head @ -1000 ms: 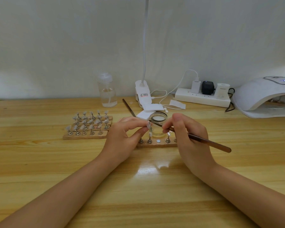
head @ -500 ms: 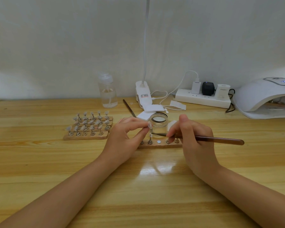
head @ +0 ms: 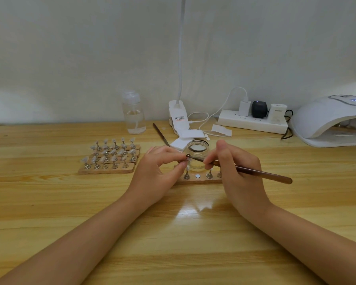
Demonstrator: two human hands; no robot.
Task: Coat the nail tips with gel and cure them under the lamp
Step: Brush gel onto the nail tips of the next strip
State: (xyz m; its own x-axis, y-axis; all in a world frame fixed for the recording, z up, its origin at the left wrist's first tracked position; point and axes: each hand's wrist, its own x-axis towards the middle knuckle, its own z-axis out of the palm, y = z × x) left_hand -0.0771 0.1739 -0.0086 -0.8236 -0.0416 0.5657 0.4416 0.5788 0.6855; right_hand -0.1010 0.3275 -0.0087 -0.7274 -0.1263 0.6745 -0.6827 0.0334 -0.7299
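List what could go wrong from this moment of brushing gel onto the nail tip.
1. The left hand only pinches the small clear nail tip on its metal stand; brush pressure could tilt it.
2. The open clear glass gel jar sits just behind both hands; the right hand holding the long brown brush might knock it.

Head-worn view, forward-down, close over table (head: 49,202)
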